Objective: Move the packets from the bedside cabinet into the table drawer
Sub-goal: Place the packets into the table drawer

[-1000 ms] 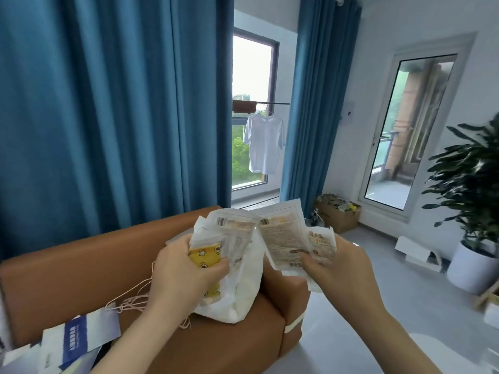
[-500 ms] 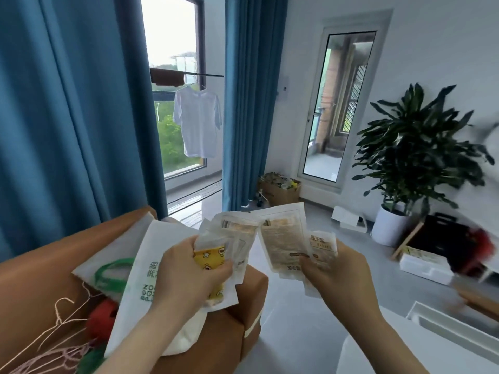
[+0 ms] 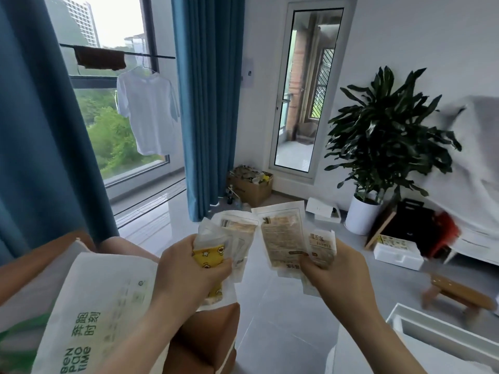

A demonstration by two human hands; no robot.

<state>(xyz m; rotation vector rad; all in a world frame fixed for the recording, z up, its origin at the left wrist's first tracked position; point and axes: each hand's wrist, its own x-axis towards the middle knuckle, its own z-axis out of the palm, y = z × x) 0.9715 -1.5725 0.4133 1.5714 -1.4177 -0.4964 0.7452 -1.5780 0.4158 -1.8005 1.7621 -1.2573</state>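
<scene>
Since the earlier frame the view has swung further right: the brown cabinet top has slid toward the lower left, more grey floor lies under the hands, and the potted plant (image 3: 383,136) and a white open drawer (image 3: 442,336) have come further into sight, while both hands keep their hold on the packets. Far to the left of the fingers, a white paper bag with green lettering (image 3: 100,314) lies on the brown cabinet (image 3: 205,336), its edge beside the left wrist. The left hand (image 3: 189,273) is closed around a bunch of packets (image 3: 229,236), the thumb pressed on a yellow patterned packet (image 3: 209,256) and the clear and white ones fanning up above the fingertips. Just right of these, nearly touching their upper corners, stands the second fan of packets (image 3: 286,238), pinched from below by the right hand (image 3: 334,273) with fingers curled shut on their lower edges; a smaller printed packet (image 3: 321,245) sits behind the thumb side. Beyond the fingers stand blue curtains (image 3: 208,103), a hanging white shirt (image 3: 148,114) and a glass door (image 3: 307,87). The drawer lies below and right of the right forearm, well apart from the packets.
</scene>
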